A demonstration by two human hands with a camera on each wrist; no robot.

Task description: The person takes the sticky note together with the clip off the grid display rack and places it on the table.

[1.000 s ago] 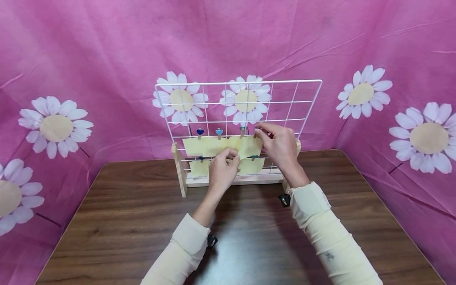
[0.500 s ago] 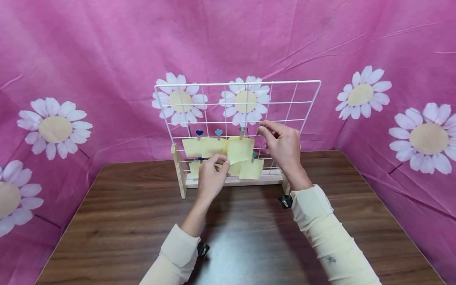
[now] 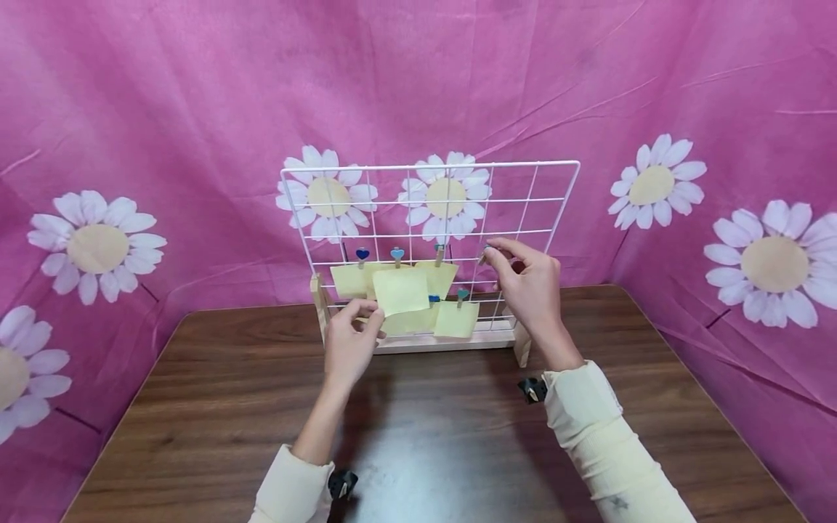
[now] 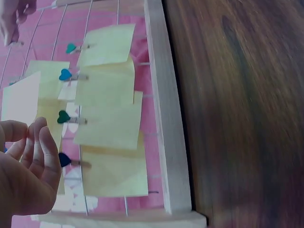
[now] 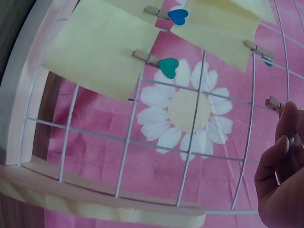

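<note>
Left fingers (image 3: 374, 322): pinching yellow note (image 3: 401, 292) | right fingers (image 3: 500, 264): pinching clothespin (image 5: 272, 103) | its long axis: tilted, tip downward

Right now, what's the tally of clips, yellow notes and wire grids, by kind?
Clips: 8 (3 upper row, 4 lower row, 1 in the right hand)
Yellow notes: 8 (7 clipped, 1 in the left hand)
Wire grid: 1
Total: 17
</note>
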